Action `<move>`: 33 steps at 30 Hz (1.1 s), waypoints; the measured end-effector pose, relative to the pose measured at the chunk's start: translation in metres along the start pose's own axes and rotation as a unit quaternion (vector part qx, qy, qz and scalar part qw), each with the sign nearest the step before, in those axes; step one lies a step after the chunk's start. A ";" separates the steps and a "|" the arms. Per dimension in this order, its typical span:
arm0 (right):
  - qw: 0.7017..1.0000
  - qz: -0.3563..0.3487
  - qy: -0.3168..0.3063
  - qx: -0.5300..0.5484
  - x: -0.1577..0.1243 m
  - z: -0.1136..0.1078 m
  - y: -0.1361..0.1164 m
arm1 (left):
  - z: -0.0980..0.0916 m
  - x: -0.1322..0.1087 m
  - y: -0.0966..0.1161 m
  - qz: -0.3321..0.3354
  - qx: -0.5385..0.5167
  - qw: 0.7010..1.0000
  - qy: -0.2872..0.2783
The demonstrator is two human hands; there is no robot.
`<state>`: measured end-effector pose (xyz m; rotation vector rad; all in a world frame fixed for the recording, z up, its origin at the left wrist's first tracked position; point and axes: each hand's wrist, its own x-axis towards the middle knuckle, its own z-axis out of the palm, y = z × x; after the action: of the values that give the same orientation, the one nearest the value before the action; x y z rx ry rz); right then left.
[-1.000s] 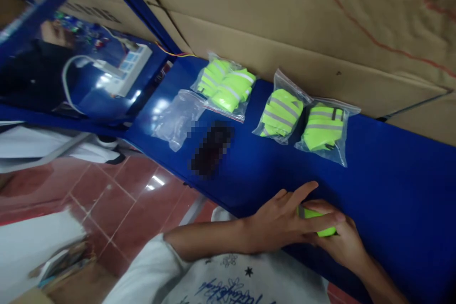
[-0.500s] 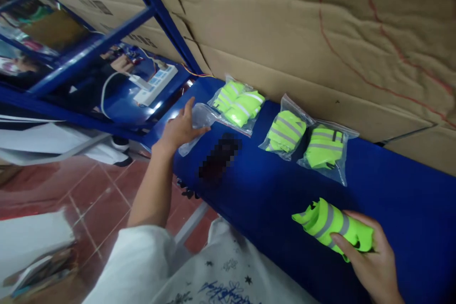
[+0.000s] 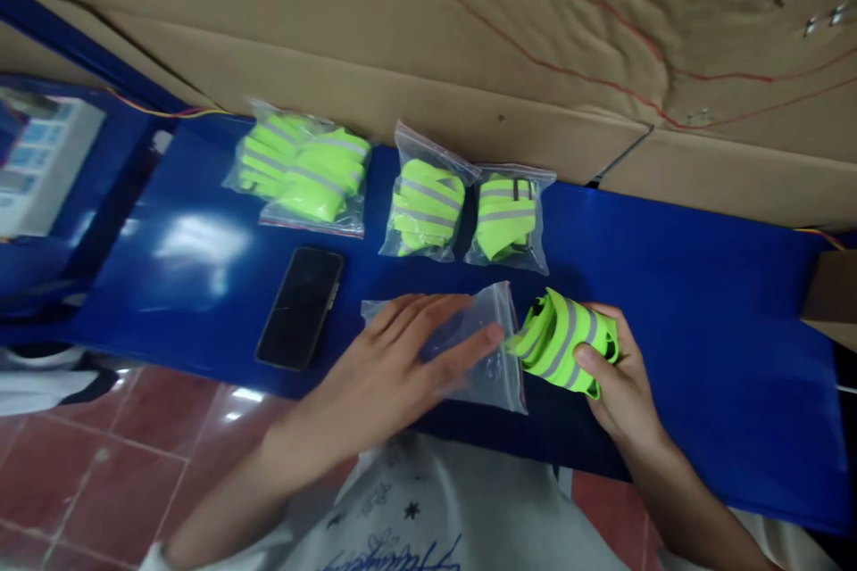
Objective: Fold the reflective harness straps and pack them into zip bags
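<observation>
My right hand point(image 3: 619, 375) grips a folded neon-yellow reflective vest point(image 3: 566, 343) with grey stripes, thumb on top. The vest's left end is at the mouth of a clear zip bag point(image 3: 492, 375); whether its tip is inside I cannot tell. My left hand point(image 3: 415, 357) lies over that bag, fingers stretched out and thumb reaching toward the mouth. Behind the hands, near the cardboard, lie bagged neon-yellow bundles: one bag point(image 3: 321, 174) at the left, another bag point(image 3: 428, 205) in the middle and a third bag point(image 3: 509, 214) to its right.
A black phone point(image 3: 301, 308) lies on the blue table point(image 3: 703, 303) left of my left hand. Upright cardboard point(image 3: 321, 62) borders the table's back. A white power strip point(image 3: 50, 165) is at the far left, and a brown box point(image 3: 830, 294) at the right edge.
My left hand has come right, with the clear bag now lying under it in front of me. The vest in my right hand is now beside the bag's mouth. The view has turned right.
</observation>
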<state>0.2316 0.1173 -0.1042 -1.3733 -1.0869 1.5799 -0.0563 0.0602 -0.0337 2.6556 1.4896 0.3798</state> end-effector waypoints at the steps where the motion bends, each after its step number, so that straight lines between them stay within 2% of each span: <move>1: 1.000 -0.006 0.001 -0.027 -0.001 -0.002 0.000 | 0.005 0.007 0.003 0.002 0.000 1.000 0.002; 4: 0.988 -0.054 0.009 -0.147 -0.006 -0.007 -0.005 | 0.015 0.017 0.007 0.008 0.032 0.999 -0.020; 7: 0.951 -0.155 0.048 -0.265 -0.012 -0.010 -0.013 | 0.021 0.021 0.011 0.014 0.070 0.997 -0.041; 9: 0.927 -0.207 0.069 -0.306 -0.015 -0.012 -0.018 | 0.024 0.023 0.015 0.015 0.088 0.995 -0.036; 12: 0.913 -0.232 0.080 -0.326 -0.018 -0.019 -0.022 | 0.026 0.027 0.018 0.020 0.095 0.995 -0.021; 16: 0.908 -0.224 0.078 -0.345 -0.017 -0.024 -0.024 | 0.028 0.029 0.018 0.011 0.077 0.997 -0.019; 24: 0.925 -0.148 -0.036 -0.349 -0.013 -0.019 -0.023 | 0.044 0.038 0.030 0.039 -0.019 0.998 -0.039; 29: 0.938 -0.117 -0.067 -0.320 -0.009 -0.020 -0.023 | 0.045 0.046 0.036 -0.014 -0.025 0.998 -0.053; 33: 0.935 -0.111 -0.079 -0.328 -0.006 -0.018 -0.022 | 0.045 0.051 0.039 -0.011 0.004 0.997 -0.071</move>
<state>0.2509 0.1217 -0.0826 -1.4754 -1.9158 1.2186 0.0127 0.0855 -0.0605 2.6091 1.4790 0.1800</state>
